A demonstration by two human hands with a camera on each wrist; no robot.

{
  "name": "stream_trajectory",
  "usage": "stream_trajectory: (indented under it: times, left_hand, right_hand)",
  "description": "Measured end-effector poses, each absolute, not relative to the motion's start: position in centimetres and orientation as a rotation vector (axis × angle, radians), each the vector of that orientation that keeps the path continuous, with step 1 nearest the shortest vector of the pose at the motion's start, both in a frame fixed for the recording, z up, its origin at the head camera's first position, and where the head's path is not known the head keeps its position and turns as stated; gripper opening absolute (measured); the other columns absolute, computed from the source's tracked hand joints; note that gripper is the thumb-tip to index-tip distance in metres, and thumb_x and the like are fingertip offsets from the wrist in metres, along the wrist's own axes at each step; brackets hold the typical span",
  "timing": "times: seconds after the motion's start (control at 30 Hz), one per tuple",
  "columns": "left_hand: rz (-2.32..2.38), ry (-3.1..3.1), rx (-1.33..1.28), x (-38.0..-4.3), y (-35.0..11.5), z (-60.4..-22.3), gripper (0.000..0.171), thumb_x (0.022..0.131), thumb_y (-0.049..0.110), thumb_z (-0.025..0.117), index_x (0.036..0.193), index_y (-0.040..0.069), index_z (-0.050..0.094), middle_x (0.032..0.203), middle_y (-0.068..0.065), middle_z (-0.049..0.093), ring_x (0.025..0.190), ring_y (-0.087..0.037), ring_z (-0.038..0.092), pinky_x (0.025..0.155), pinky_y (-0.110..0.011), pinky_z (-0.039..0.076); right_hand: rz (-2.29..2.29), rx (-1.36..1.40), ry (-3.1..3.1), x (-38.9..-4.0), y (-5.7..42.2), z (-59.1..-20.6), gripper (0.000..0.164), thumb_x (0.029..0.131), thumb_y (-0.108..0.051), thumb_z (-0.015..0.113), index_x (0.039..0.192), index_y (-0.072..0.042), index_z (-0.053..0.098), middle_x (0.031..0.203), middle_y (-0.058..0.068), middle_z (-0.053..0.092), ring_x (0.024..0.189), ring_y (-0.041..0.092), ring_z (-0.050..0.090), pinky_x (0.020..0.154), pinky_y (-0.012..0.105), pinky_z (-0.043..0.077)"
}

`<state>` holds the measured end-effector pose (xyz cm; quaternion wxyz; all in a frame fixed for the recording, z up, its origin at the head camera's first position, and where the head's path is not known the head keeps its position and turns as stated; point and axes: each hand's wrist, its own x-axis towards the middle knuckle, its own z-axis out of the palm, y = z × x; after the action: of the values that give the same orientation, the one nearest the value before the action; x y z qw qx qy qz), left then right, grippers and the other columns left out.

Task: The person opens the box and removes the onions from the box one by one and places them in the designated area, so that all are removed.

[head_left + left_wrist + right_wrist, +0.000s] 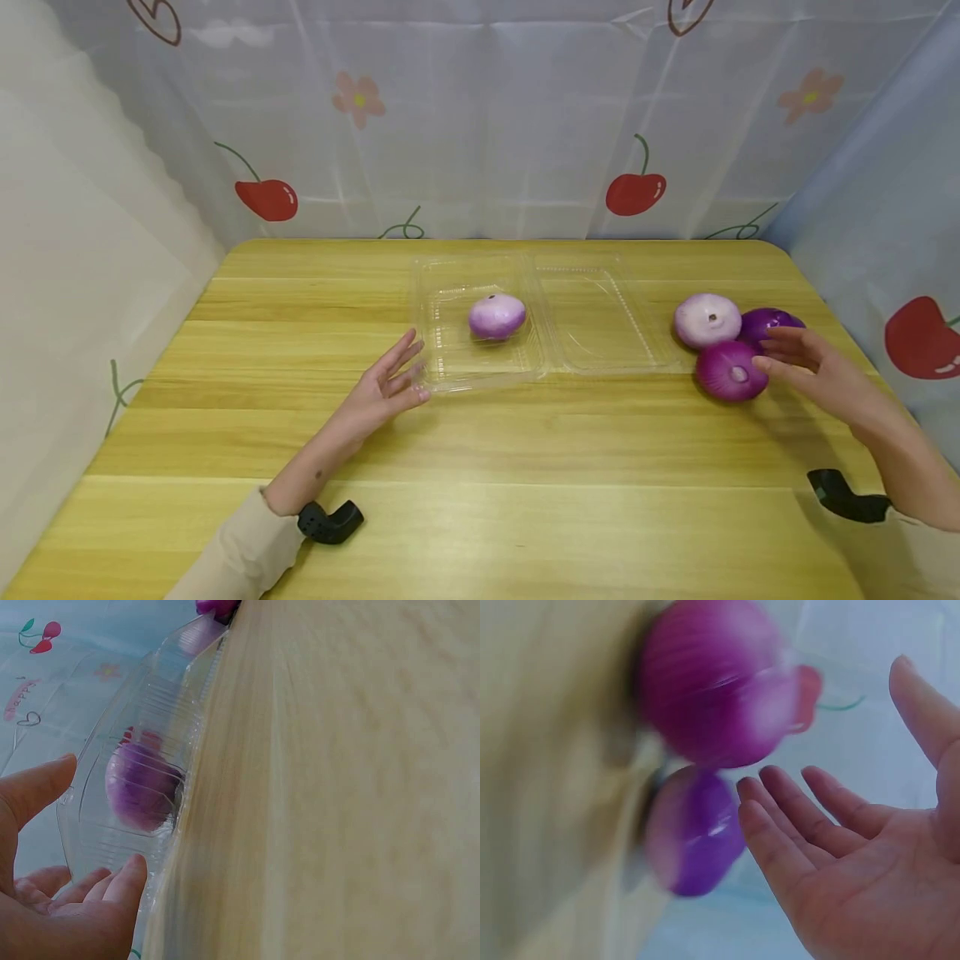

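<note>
A clear plastic clamshell box (480, 379) lies unfolded on the table, its lid (600, 333) to the right. One pale purple onion (497, 317) sits in the left half. My left hand (382, 387) is at the box's left edge, fingers spread around the near corner; the left wrist view shows thumb and fingers on either side of the clear wall. On the right is a cluster of a whitish onion (707, 321), a reddish-purple onion (732, 372) and a dark purple onion (768, 323). Beside them hovers my right hand (821, 371), holding nothing, fingers extended in the right wrist view.
The wooden table (480, 500) has a rounded back edge against a hanging printed curtain (480, 125). More cloth hangs at the left and right sides. A black wrist mount (330, 522) sits on the left wrist, another black mount (847, 497) on the right.
</note>
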<state>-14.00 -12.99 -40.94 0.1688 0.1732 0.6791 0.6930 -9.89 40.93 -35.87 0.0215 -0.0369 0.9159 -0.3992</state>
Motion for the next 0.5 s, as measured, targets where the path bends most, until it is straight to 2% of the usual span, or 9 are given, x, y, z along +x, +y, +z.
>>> stream_trajectory:
  times: [0.13, 0.23, 0.5]
  left_hand:
    - [1.977, 1.927, 0.497, -14.0, -13.0, -40.9, 0.084, 0.088, 0.000, 0.062, 0.152, 0.015, 0.009, 0.153, -0.012, 0.013, 0.135, -0.034, 0.022, 0.097, -0.037, 0.040]
    - [1.979, 1.930, 0.496, -14.0, -13.0, -40.9, 0.084, 0.088, 0.000, 0.062, 0.152, 0.015, 0.009, 0.153, -0.013, 0.013, 0.135, -0.034, 0.022, 0.097, -0.037, 0.040]
    - [1.970, 1.931, 0.489, -13.9, -13.0, -40.8, 0.084, 0.088, 0.001, 0.062, 0.152, 0.016, 0.009, 0.153, -0.011, 0.014, 0.135, -0.034, 0.021, 0.098, -0.039, 0.039]
  right_hand:
    - [-1.268, -0.168, 2.866, -10.7, 39.1, -34.3, 0.055, 0.097, -0.017, 0.054, 0.137, 0.010, 0.027, 0.123, 0.006, 0.043, 0.099, -0.011, 0.039, 0.073, 0.003, 0.036]
    - [-1.345, -0.217, 2.836, -11.6, 36.8, -33.2, 0.053, 0.097, -0.017, 0.053, 0.139, 0.005, 0.029, 0.127, 0.012, 0.042, 0.105, -0.005, 0.041, 0.078, 0.004, 0.037]
    - [-1.537, -0.401, 2.700, -14.1, 30.2, -31.7, 0.051, 0.097, -0.018, 0.053, 0.139, 0.004, 0.032, 0.129, 0.014, 0.045, 0.112, 0.009, 0.047, 0.085, 0.010, 0.041]
